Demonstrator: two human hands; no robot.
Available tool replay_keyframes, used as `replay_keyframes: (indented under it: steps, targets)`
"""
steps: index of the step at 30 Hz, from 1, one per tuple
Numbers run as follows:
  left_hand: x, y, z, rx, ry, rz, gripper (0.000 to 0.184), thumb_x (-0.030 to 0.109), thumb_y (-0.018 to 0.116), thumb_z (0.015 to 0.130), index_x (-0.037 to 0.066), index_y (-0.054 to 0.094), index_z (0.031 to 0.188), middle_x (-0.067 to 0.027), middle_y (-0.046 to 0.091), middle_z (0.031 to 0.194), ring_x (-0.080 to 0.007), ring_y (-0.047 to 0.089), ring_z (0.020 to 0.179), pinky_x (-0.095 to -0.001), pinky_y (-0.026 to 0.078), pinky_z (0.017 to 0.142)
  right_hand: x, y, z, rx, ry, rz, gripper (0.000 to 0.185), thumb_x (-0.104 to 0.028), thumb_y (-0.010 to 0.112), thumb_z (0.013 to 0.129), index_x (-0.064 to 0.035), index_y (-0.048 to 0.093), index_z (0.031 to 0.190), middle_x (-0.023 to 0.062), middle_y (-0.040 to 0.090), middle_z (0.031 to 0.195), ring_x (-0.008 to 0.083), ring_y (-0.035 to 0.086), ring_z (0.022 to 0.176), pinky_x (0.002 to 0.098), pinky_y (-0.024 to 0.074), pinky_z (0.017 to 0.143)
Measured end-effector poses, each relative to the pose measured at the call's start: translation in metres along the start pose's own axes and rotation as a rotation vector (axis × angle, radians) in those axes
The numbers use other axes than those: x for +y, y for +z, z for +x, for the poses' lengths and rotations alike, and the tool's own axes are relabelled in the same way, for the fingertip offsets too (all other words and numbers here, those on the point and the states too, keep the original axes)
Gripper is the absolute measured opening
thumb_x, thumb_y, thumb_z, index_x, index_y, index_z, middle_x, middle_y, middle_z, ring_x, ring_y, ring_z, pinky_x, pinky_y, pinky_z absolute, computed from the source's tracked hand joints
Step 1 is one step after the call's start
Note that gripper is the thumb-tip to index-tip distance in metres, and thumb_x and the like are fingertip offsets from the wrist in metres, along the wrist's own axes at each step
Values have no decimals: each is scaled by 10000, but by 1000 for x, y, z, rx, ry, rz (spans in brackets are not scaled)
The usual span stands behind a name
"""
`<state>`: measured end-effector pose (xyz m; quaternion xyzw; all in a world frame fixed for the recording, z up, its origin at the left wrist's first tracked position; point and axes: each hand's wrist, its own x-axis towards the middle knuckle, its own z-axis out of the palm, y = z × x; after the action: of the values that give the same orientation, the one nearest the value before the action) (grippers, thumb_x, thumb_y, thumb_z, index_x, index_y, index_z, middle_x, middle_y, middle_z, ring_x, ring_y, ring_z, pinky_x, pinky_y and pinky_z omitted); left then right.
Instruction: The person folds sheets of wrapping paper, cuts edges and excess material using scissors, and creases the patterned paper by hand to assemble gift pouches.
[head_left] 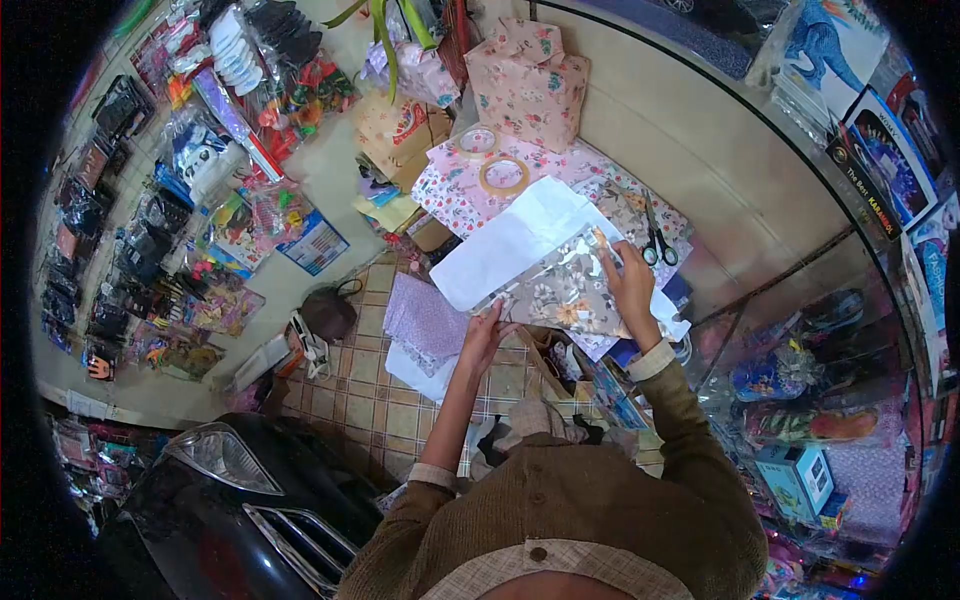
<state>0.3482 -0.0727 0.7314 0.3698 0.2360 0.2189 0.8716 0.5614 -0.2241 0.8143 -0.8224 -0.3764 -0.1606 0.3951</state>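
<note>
My left hand [483, 342] pinches the lower left corner of a shiny grey sheet of floral wrapping paper [556, 295] with white and orange flowers. At the sheet's right side my right hand [630, 288] grips its edge, thumb and fingers closed on it. Behind the floral paper lies a large white sheet [515, 235], partly covered. Just right of my right hand are black-handled scissors [658, 245], blades pointing away from me. Two rolls of tape, a nearer roll [503, 177] and a farther roll [477, 141], rest on a flower-print wrapped surface [436, 187].
A pink floral wrapped box [527, 85] stands at the back, beside a brown paper bag [398, 135]. Lilac patterned sheets [424, 318] lie lower left. A black motorbike [235, 510] stands at the left front. A glass display case [800, 330] curves along the right.
</note>
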Motion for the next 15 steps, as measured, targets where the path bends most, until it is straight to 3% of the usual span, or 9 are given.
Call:
replay_keyframes:
  steps: [4,15]
  targets:
    - [2,-9,0,-142,-43,-216,371,254,449,947,-46,461,1165,-170,577,1115,-270,611,952,-379,502,860,0,2,1,19,18,-35,283,-331,588,847,-52,544,840,146,608,772,352,592,672,423,437,562]
    - [1,-8,0,-228,-50,-307,427,289,344,974,-40,371,1244,-206,532,1175,-307,581,1019,-399,465,923,0,4,9,-93,153,-156,381,-408,619,805,-45,509,762,135,583,689,351,564,597,435,403,512]
